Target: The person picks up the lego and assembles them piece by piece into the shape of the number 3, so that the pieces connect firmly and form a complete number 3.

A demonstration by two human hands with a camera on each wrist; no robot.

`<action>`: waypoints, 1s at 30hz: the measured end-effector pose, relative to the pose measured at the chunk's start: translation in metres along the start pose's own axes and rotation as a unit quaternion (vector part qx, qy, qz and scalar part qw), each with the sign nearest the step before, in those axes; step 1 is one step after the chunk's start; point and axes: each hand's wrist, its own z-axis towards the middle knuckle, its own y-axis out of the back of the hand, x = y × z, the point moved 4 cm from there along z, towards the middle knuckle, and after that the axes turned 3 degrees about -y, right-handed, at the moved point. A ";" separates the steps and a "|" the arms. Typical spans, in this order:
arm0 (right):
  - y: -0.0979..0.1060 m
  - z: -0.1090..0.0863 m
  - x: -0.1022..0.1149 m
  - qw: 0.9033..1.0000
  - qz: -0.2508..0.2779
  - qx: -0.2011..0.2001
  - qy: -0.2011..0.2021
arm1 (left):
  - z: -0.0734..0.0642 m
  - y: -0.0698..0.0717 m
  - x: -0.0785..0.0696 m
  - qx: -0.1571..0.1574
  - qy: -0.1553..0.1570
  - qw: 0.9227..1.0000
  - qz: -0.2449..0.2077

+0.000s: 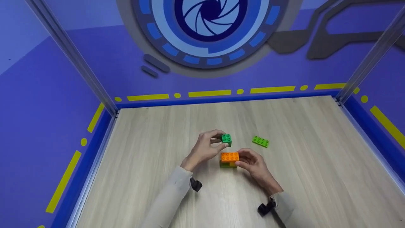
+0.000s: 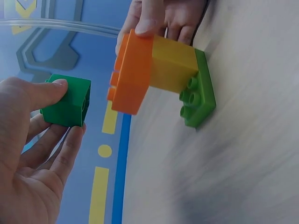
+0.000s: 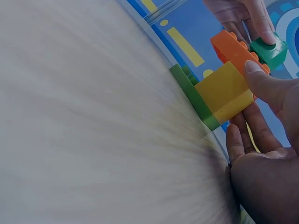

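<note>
My left hand (image 1: 205, 147) pinches a small dark green toy brick (image 1: 226, 138) between thumb and fingers. It holds this brick in the air, just beyond a stack of toy bricks. The stack has a light green base brick (image 2: 203, 95), a yellow brick (image 2: 174, 64) on one end of it, and an orange brick (image 1: 230, 156) on top. Part of the orange brick juts out over the base's bare studs. With thumb and fingers, my right hand (image 1: 257, 165) grips the stack's right end at the orange and yellow bricks.
A flat lime green brick (image 1: 260, 141) lies on the wooden table (image 1: 158, 136), beyond my right hand. Blue printed panels (image 1: 208, 84) with yellow dashes wall in the table at the back and both sides. Metal posts (image 1: 76, 60) stand at the back corners.
</note>
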 end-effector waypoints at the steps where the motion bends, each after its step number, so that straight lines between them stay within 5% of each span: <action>1: 0.000 0.000 0.000 1.000 0.000 -0.001 0.001 | 0.000 -0.001 -0.001 0.002 -0.002 1.000 0.000; 30: -0.001 -0.001 0.001 1.000 0.018 0.012 0.012 | -0.009 -0.016 -0.009 0.011 -0.021 1.000 -0.010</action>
